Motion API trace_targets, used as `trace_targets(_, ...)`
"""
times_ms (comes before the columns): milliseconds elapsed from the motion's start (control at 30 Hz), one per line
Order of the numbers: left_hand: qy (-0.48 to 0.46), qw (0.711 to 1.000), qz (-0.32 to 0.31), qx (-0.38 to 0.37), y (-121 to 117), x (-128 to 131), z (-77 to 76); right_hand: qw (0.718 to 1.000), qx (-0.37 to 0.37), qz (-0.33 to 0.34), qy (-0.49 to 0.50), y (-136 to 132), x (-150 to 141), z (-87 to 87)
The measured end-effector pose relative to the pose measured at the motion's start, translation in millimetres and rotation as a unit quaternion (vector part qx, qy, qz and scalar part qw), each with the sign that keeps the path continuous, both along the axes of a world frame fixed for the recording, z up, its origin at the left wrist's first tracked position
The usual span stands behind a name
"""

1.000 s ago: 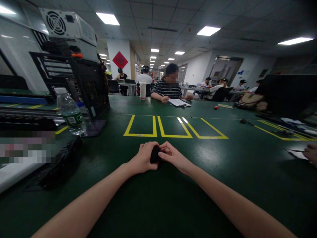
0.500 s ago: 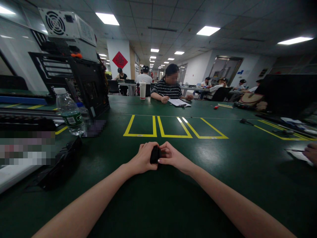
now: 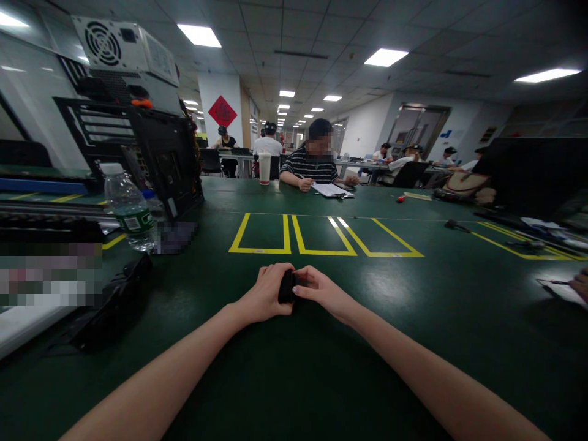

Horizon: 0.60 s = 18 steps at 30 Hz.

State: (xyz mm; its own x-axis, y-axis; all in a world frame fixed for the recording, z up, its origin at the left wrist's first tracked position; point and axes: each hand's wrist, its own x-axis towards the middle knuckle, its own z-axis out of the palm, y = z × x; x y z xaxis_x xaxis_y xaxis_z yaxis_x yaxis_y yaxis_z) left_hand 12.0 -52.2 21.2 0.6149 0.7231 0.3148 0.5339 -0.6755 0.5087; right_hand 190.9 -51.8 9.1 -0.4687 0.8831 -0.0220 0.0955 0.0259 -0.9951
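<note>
A small black box-like object (image 3: 286, 288) is between my hands, low over the green table (image 3: 294, 367). My left hand (image 3: 266, 291) wraps round its left side, with the thumb at the near edge and the fingers over the far edge. From the right, my right hand (image 3: 319, 291) pinches at the object's right face with thumb and fingertips. What kind of object it is does not show, since the hands cover much of it. Beyond the hands lie yellow tape outlines (image 3: 327, 252) on the table.
To the left stand a water bottle (image 3: 133, 211), an open computer case (image 3: 160, 159) and a power supply (image 3: 124, 49). A dark bundle (image 3: 110, 300) lies nearer. Across the table a person (image 3: 315, 162) sits behind a clipboard (image 3: 331, 190); another person's hand (image 3: 579, 285) is at right.
My right hand's thumb and fingertips have shifted slightly up against the black object. My left hand keeps its hold. The other person's hand at the right edge has moved a little.
</note>
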Motion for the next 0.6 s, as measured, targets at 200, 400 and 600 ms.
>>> trace_targets(200, 0.004, 1.000, -0.008, 0.004, 1.0, -0.4, -1.2, 1.000, -0.002, 0.004, -0.003, -1.4, -0.7, 1.0)
trace_targets(400, 0.000, 1.000, -0.002, 0.020, 1.9, 0.9, -3.0, 1.000, 0.009, -0.026, 0.012, -0.9, -4.7, -3.2)
trace_targets(600, -0.004, 1.000, -0.005, 0.017, 1.4, 0.2, -2.4, 1.000, -0.002, -0.023, -0.003, 0.7, -2.0, -1.8)
